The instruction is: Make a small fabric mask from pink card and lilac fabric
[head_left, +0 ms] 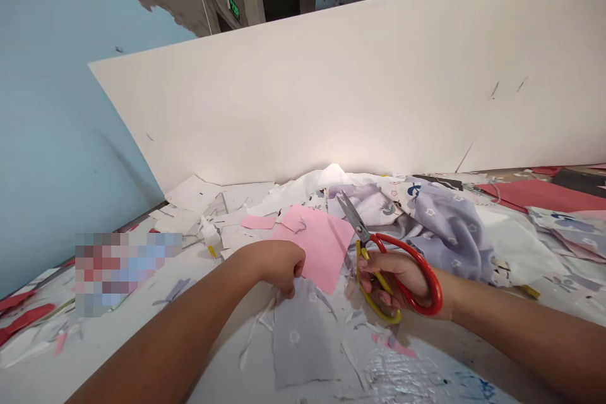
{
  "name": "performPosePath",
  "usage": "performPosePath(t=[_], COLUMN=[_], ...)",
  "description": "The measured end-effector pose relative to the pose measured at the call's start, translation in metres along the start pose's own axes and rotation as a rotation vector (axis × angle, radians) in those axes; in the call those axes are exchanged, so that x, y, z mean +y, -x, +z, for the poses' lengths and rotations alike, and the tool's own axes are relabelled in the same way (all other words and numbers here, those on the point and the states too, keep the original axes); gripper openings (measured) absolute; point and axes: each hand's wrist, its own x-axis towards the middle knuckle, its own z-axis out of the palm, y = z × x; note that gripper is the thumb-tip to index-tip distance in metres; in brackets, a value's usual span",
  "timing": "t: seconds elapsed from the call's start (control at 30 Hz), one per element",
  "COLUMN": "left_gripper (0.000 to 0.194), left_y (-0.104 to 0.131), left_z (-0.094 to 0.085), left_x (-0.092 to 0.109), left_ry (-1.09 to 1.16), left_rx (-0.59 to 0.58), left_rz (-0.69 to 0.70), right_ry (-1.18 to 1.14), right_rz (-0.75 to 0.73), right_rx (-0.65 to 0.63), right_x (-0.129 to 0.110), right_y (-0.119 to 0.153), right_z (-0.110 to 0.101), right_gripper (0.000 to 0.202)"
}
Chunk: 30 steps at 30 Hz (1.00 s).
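Observation:
My left hand (283, 265) pinches the top edge of a grey-lavender fabric piece (303, 341) with a small flower print, which hangs down over the white table. In my right hand (395, 281) are scissors (362, 227) with one red and one yellow handle; the blades point up and to the left, slightly apart, touching no fabric that I can make out. Between the hands and a little beyond them lies a pink sheet (319, 246) with a dark thread curled on it.
Crumpled lavender and white printed fabric (445, 227) is heaped behind my right hand. A small white bottle (209, 237) stands at the left. Red sheets (558, 194) lie far right. Scraps litter the table (237, 385); a white board (331, 88) rises behind.

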Motion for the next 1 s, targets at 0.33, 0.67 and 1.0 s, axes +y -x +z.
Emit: performPosePath(t=[0.33,0.67,1.0], left_gripper=[0.034,0.019,0.012], left_y=[0.013,0.036,0.041], left_z=[-0.011,-0.033,-0.036], left_x=[-0.004,-0.016,0.0], left_ry=[0.047,0.384,0.563], left_rx=[0.032,0.08,0.526], left_rz=[-0.034,0.159,0.209], right_ry=[0.551,1.33,1.24], right_rz=[-0.104,-0.133,-0.243], right_rx=[0.172,0.641,0.527], right_x=[-0.015,-0.009,-0.034], right_y=[0.013,0.001,0.041], right_z=[0.001,-0.024,0.012], right_gripper=[0.013,0.017,0.023])
